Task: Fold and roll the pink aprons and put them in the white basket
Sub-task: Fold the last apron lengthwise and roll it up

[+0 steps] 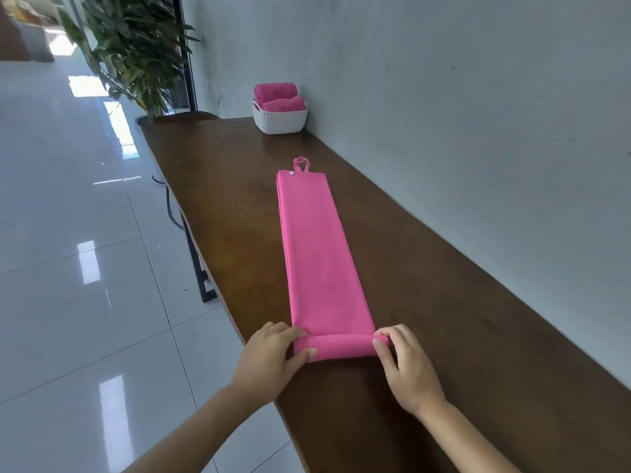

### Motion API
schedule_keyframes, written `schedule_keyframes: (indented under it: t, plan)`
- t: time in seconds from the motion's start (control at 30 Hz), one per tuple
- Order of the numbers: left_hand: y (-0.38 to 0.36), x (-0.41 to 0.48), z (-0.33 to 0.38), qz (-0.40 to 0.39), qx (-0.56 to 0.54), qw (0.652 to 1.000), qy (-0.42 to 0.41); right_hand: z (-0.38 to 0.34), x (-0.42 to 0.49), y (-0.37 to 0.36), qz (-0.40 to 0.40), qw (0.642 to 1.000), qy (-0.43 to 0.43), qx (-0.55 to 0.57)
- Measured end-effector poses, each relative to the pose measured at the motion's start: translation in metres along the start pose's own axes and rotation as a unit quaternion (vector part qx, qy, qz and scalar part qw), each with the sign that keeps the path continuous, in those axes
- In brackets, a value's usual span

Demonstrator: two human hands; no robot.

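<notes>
So the folding part looks done. The pink apron (314,250) is laid out as one long narrow strip along the worktop (444,319), running from the near edge towards the far end, where a small strap loop (301,163) sticks out.

Rolling is the step in hand, and it looks only just begun: a short roll (341,348) is formed at the near end, maybe a turn or so. The left hand (269,360) is clamped on the roll's left end, thumb in front and fingers curled over the top. The right hand (406,367) is clamped on the right end in the same way.

Two rolled aprons (276,90) are already stacked in the white basket (280,121), which is parked far down the worktop against the wall, well apart from the strip.

Next, the roll would need to be pushed away towards the far end, with even pressure kept on both ends so it doesn't go cone-shaped or drift sideways. The layers should be kept tight, and the strap loop is probably best tucked in at the finish. After that it's to be carried over to the basket.
</notes>
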State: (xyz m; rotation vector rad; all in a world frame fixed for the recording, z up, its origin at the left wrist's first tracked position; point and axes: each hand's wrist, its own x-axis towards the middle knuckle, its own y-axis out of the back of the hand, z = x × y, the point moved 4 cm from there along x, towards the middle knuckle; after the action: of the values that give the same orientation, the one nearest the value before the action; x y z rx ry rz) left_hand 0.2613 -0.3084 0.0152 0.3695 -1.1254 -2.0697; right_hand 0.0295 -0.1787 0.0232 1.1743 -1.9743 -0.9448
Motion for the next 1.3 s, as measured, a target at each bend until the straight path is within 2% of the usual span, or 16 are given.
schedule_keyframes:
  t: [0.13, 0.3, 0.43, 0.53, 0.63, 0.7, 0.87, 1.0, 1.3]
  plan:
    - [0.000, 0.012, -0.007, 0.006, -0.165, 0.980, 0.111, 0.001, 0.019, -0.003, -0.038, 0.992, -0.115, 0.029]
    - [-0.004, 0.022, -0.014, 0.052, -0.180, 0.971, 0.148, -0.003, 0.041, 0.001, -0.087, 0.975, -0.203, 0.008]
    - [0.003, 0.023, -0.005, 0.114, -0.127, 0.980, 0.105, -0.003, 0.047, 0.003, -0.069, 0.969, -0.237, 0.015]
    - [0.004, 0.021, 0.003, 0.137, -0.082, 0.987, 0.035, -0.001, 0.055, 0.003, -0.064, 0.965, -0.254, 0.004]
    - [0.000, 0.017, -0.001, 0.153, -0.001, 0.987, -0.048, -0.001, 0.065, -0.003, -0.067, 0.959, -0.275, -0.009]
    - [-0.004, 0.017, -0.007, 0.137, 0.045, 0.987, -0.066, -0.002, 0.070, -0.005, -0.053, 0.958, -0.283, -0.019]
    - [0.001, 0.031, -0.010, 0.102, 0.096, 0.988, -0.071, -0.008, 0.076, -0.007, -0.019, 0.964, -0.262, -0.047]
    - [0.009, 0.041, -0.012, 0.031, 0.058, 0.998, -0.006, -0.012, 0.071, -0.009, 0.007, 0.978, -0.205, -0.035]
    - [0.027, 0.063, -0.030, -0.067, -0.028, 0.993, 0.098, -0.015, 0.076, -0.011, -0.022, 0.991, -0.105, 0.079]
